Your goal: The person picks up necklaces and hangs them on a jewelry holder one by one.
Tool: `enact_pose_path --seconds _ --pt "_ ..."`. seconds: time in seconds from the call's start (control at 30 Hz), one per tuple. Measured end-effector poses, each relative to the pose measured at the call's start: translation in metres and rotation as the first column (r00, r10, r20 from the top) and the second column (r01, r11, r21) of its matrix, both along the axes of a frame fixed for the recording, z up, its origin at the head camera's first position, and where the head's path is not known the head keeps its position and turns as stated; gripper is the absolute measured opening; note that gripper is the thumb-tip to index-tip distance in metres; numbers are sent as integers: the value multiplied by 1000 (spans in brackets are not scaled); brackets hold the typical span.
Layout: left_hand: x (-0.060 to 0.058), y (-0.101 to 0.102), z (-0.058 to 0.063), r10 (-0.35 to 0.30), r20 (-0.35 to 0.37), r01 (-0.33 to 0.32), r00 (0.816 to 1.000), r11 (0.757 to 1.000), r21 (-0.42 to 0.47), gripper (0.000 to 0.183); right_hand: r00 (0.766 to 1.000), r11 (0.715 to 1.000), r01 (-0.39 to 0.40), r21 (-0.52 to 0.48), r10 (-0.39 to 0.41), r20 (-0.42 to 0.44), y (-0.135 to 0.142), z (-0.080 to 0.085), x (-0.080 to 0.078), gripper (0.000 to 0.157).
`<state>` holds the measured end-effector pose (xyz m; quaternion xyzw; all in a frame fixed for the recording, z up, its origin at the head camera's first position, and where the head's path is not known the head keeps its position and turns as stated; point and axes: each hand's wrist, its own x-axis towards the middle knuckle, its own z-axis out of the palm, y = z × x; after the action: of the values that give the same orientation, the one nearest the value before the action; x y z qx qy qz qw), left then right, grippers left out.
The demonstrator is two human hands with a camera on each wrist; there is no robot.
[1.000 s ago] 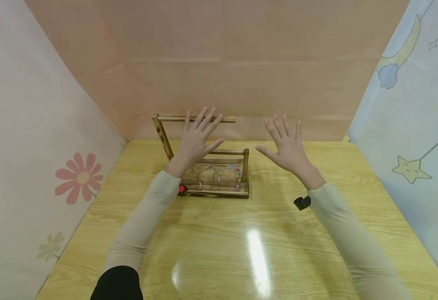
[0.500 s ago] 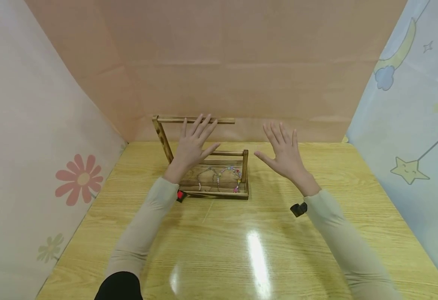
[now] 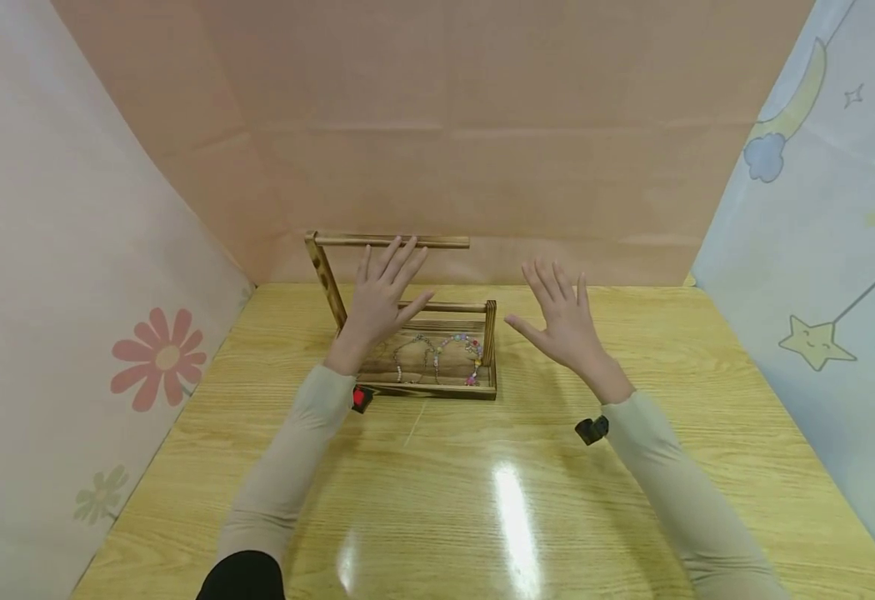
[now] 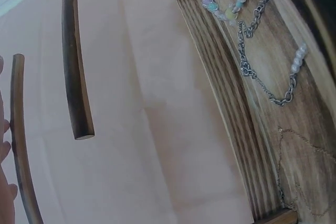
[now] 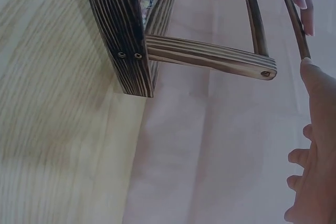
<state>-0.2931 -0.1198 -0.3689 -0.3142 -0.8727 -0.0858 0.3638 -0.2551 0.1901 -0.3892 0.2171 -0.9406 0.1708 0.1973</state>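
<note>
A wooden jewellery stand (image 3: pixel 488 342) with a shallow tray and two horizontal bars stands on the table. Inside its tray lie a colourful beaded bracelet (image 3: pixel 475 343), a silver chain bracelet with white beads (image 4: pixel 289 90) and a thin fine chain (image 4: pixel 280 166). My left hand (image 3: pixel 379 302) is held over the stand's left part, fingers spread and holding nothing; it covers part of the tray and upper bar (image 3: pixel 445 242). To the right of the stand, my right hand (image 3: pixel 563 327) hovers with spread fingers, also holding nothing.
The stand rests on a glossy wood-grain table (image 3: pixel 437 500). A plain pinkish backdrop (image 3: pixel 520 150) rises behind it. Printed panels border both sides, one with a pink flower (image 3: pixel 158 358), the other with a yellow star (image 3: pixel 816 342). A black wrist device (image 3: pixel 592 430) sits at the right cuff.
Both hands have drawn back slightly toward the person and a little to the left, fingers still spread. The stand and the jewellery in it stay where they were.
</note>
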Motion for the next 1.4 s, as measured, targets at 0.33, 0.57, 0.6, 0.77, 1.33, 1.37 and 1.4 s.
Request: enact_pose_path --seconds 0.33,0.57,0.6,0.77,1.33,1.37,1.4 --pt "4 -5 -8 -7 1 7 1000 999 32 64 999 1000 17 -17 -16 43 -2 -11 3 83" --pt "8 -7 -11 11 18 -11 1000 1000 27 62 997 1000 11 -28 -9 74 -6 -20 2 82" --pt "8 -7 -12 18 20 -19 1000 1000 24 62 997 1000 11 -28 -9 76 -6 -21 3 83" --pt "7 -9 -18 25 20 -26 999 998 49 63 996 1000 7 -29 -4 88 -7 -27 5 82" --pt "7 -15 -39 32 54 -37 998 995 92 65 992 998 -13 -53 19 126 -6 -45 10 79" --pt "7 -16 -41 35 63 -41 997 995 95 66 992 998 -17 -52 23 127 -6 -46 11 79" --pt "7 -17 -43 41 72 -48 997 995 93 66 991 999 -19 -51 25 128 -7 -47 11 79"
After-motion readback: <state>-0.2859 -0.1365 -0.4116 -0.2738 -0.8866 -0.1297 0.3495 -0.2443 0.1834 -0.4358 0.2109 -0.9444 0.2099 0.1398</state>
